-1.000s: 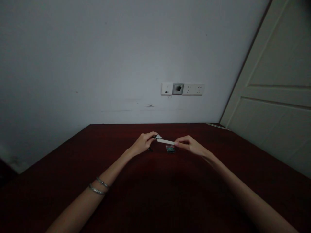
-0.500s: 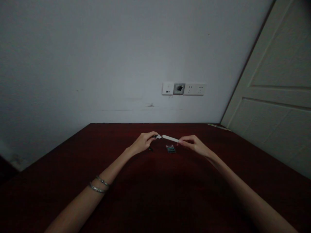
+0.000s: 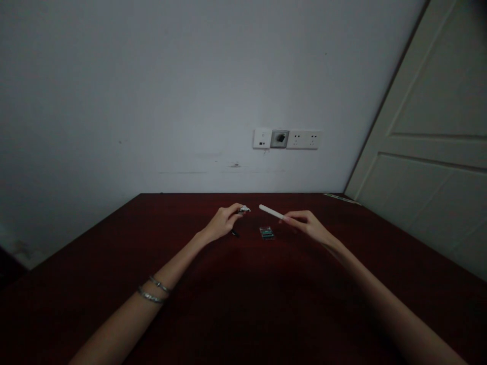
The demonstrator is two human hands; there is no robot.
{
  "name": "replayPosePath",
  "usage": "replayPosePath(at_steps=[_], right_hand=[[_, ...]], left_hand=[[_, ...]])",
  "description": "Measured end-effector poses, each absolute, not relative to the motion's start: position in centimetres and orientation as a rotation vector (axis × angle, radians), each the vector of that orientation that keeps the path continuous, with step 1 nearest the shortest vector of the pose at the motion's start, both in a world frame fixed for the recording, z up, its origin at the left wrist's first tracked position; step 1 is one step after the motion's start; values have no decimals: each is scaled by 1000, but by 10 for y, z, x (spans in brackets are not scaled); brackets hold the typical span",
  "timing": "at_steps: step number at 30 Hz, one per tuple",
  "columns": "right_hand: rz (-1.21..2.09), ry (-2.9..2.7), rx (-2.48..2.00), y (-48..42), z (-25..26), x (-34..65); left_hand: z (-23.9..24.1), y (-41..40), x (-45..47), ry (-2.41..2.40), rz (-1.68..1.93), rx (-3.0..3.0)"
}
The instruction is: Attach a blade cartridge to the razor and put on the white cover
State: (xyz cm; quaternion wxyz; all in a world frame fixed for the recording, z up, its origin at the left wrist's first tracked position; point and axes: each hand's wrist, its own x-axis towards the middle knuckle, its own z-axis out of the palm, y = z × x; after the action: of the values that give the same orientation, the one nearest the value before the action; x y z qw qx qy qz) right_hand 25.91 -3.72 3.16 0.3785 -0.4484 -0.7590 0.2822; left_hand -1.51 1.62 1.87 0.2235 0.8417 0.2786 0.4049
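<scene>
My left hand (image 3: 221,222) is closed in a pinch on a small silver metal piece (image 3: 244,208) whose jagged tip sticks out past the fingers; its exact kind is too small to tell. Just under these fingers shows a short black piece (image 3: 235,233), and I cannot tell whether it belongs to the metal one. Between thumb and fingers, my right hand (image 3: 307,224) grips a slim white stick (image 3: 271,211) by its near end. The stick's rounded far end points up and left, a small gap away from the metal piece. Below the stick lies a small clear packet (image 3: 267,233) with dark contents.
The dark red table (image 3: 243,304) runs back to a pale wall (image 3: 190,91). Sockets and switches (image 3: 287,139) sit on the wall above it. A panelled white door (image 3: 429,152) leans in view at the right, and a thin strip (image 3: 341,198) lies near the back right corner.
The white stick has drawn away from the metal piece, its far end rising. My left hand has turned slightly, and the metal piece has shifted up and left. The packet stays put.
</scene>
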Motion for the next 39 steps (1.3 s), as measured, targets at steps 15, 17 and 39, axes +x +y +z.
replayPosePath(at_steps=[15, 17, 39], right_hand=[[1323, -1257, -847, -70, 7, 166], [1365, -1220, -818, -74, -1, 157], [1343, -1165, -836, -82, -19, 139]], left_hand=[[3, 1, 16, 506, 890, 1537], [3, 1, 15, 533, 919, 1561], [1, 8, 13, 658, 1026, 1707]])
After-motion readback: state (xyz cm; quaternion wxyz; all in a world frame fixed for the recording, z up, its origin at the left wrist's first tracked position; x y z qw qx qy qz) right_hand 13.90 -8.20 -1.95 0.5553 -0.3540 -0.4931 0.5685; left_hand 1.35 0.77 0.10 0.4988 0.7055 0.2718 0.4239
